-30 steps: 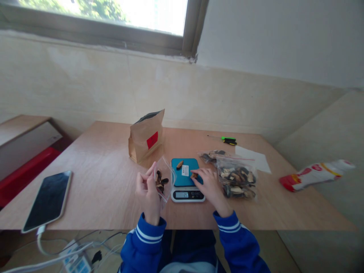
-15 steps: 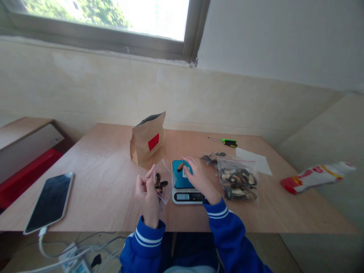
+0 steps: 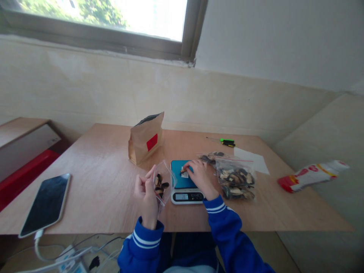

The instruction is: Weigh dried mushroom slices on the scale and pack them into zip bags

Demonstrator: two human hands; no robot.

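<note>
My left hand (image 3: pixel 146 197) pinches the edge of a small clear zip bag (image 3: pixel 167 172), held open over the table just left of the scale. A few dark dried mushroom slices (image 3: pixel 160 185) lie inside it. Over the teal plate of the kitchen scale (image 3: pixel 176 180), my right hand (image 3: pixel 200 176) has thumb and fingers closed on one dried mushroom slice (image 3: pixel 182 171), partly covered by the fingertips. The scale's display is lit, its digits too blurred to read surely. Right of that hand lies a filled zip bag of dried mushrooms (image 3: pixel 236 180), with another bag (image 3: pixel 212 156) behind it.
A brown paper pouch (image 3: pixel 142 144) stands behind the left hand. Farther back are screwdrivers (image 3: pixel 228 142) and a white paper sheet (image 3: pixel 256 161). A red and white bottle (image 3: pixel 311 176) lies at right, a plugged-in tablet (image 3: pixel 47 203) at left. Cables hang below the front edge.
My right hand has come down onto the scale plate, its fingers closing on the mushroom slice there. The display reading has changed. My left hand still holds the small bag in nearly the same place.
</note>
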